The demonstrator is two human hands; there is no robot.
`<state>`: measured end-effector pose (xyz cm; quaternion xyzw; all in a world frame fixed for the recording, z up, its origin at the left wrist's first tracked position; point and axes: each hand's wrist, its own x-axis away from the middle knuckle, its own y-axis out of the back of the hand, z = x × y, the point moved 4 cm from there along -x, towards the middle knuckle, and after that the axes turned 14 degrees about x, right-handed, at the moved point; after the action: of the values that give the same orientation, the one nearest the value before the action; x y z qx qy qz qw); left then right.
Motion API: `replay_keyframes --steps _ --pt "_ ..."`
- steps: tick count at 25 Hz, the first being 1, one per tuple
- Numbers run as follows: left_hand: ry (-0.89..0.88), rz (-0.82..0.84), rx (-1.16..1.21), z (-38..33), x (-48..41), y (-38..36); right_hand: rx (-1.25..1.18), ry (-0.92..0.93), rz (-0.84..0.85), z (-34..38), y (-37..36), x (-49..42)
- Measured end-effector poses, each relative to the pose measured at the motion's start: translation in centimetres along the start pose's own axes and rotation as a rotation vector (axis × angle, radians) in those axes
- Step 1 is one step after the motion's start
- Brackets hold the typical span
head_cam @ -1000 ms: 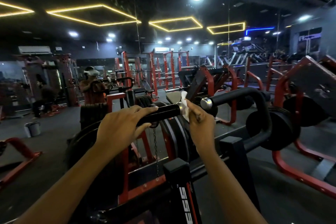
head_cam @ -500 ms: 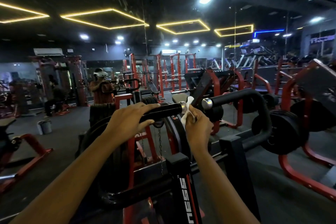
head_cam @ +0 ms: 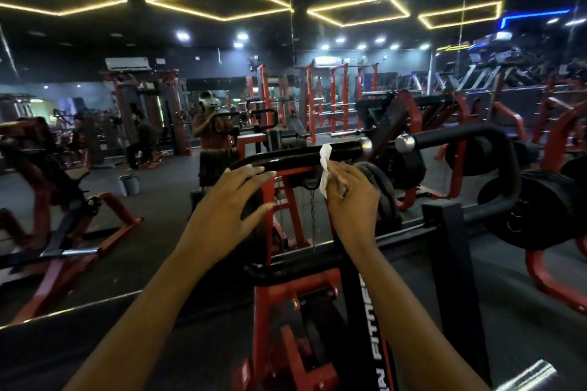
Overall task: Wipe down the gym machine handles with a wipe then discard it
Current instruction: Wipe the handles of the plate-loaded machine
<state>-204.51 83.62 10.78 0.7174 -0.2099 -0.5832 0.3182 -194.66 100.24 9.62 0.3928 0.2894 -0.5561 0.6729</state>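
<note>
Item: plate-loaded gym machine, red frame with black grips, seen from the user's position. Left handle (head_cam: 295, 156): black horizontal bar ending in a chrome cap, which faces the chrome cap of the right handle (head_cam: 451, 135) across a short gap; the right handle runs outward and curves down. Wipe (head_cam: 324, 174): white, crumpled, its upper end laid over the left handle just inboard of the cap, its lower part hanging down into the right hand (head_cam: 352, 200). Right hand: below and just behind the bar, fingers bunched together and clamped on the wipe, pressing it to the handle. Left hand (head_cam: 232, 206): fingers straight and slightly spread, fingertips resting on top of the left handle further out, thumb held apart below the bar, gripping nothing. Chain (head_cam: 313, 219): hangs under the left handle, between the two hands. Black upright post (head_cam: 370, 336) with white lettering: stands in front of the person. Weight plates (head_cam: 546, 209): black, stacked to the right beneath the right handle. Bucket (head_cam: 129, 185): on the dark floor, well to the left. Ceiling: yellow light strips (head_cam: 228, 0) in diamond outlines.
</note>
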Motion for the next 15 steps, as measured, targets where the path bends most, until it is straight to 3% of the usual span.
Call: replay_keyframes --steps 5,8,11,15 --pt "0.077 0.021 0.198 -0.2 6.5 1.0 0.029 -0.003 0.085 2.4 1.2 5.8" --pt "0.028 0.133 0.328 0.0 10.8 0.6 0.137 -0.038 0.084 3.8 1.6 10.1" --pt "-0.059 0.348 0.472 1.2 15.0 -1.6 0.263 -0.106 0.099 4.7 2.2 15.1" --pt "-0.149 0.679 0.584 3.8 20.8 -6.7 0.482 -0.33 0.04 6.7 4.6 24.3"
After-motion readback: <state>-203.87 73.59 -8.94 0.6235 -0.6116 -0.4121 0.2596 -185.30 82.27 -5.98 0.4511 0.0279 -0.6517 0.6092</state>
